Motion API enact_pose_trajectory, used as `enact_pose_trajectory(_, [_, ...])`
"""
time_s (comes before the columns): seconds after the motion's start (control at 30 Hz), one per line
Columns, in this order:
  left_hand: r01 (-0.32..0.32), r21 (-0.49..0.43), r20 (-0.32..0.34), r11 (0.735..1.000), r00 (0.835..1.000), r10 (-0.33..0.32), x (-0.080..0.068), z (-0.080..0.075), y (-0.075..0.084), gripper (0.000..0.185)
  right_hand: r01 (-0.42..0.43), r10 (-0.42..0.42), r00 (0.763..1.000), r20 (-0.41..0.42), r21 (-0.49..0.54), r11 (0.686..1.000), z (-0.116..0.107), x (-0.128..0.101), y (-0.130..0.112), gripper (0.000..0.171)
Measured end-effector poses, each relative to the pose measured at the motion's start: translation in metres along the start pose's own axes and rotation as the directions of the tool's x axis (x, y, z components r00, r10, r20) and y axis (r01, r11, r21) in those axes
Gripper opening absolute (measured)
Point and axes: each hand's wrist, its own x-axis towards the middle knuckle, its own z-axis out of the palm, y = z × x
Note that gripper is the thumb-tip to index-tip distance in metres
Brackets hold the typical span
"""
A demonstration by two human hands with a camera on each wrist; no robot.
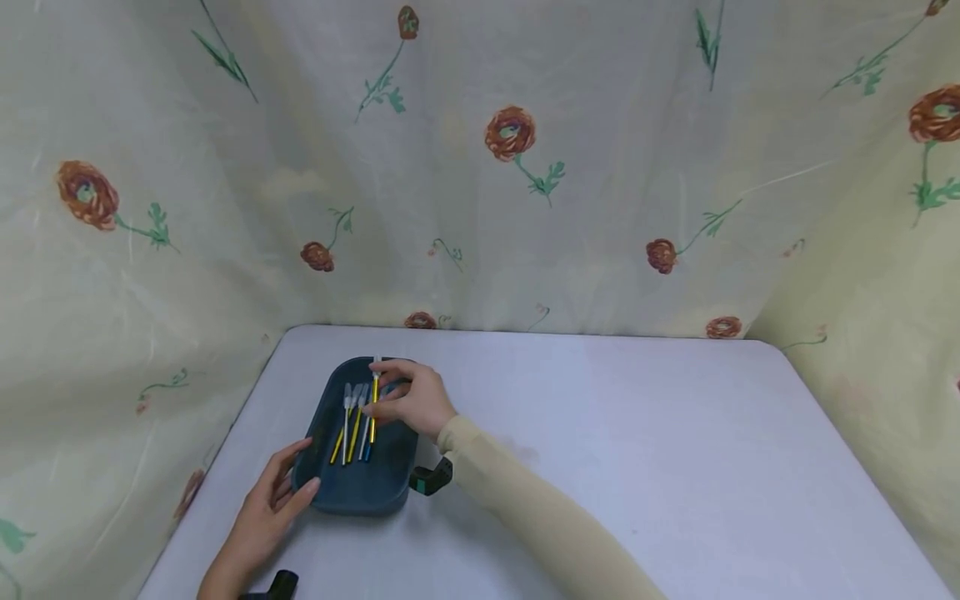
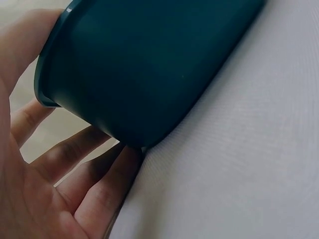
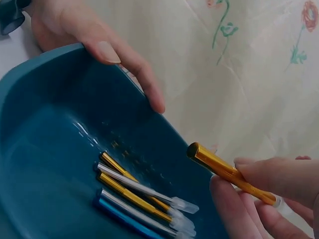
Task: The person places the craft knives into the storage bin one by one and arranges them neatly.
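The right hand pinches a gold pen between thumb and fingertips, clamped near its clear-capped end, just above the dark blue tray. In the head view the pen's long axis runs nearly straight away from the person, along the tray's length, the white tip past the tray's far rim and the gold end over its middle. Four more pens lie side by side inside the tray, roughly parallel to the held one. The left hand grips the tray's near left corner, thumb over the rim, fingers spread against the outer wall. The tray sits on a pale lavender table; floral curtains hang behind and beside it.
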Motion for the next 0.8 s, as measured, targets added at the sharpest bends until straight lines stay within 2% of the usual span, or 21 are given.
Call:
enact_pose_trajectory(0.27, [-0.010, 0.005, 0.005, 1.000, 1.000, 0.010, -0.001, -0.001, 0.002, 0.082, -0.016, 0.016, 1.000, -0.021, -0.026, 1.000, 0.016, 0.011, 0.005, 0.057])
enact_pose_trajectory(0.6, [-0.041, -0.007, -0.007, 0.999, 0.999, 0.041, -0.001, -0.001, 0.000, 0.081, -0.094, 0.086, 0.994, -0.071, -0.119, 0.988, 0.032, 0.024, 0.016, 0.057])
enact_pose_trajectory(0.8, [-0.059, -0.018, -0.005, 0.998, 0.998, 0.058, -0.001, -0.002, -0.003, 0.079, -0.144, 0.132, 0.986, -0.102, -0.129, 0.981, 0.039, 0.036, 0.028, 0.057])
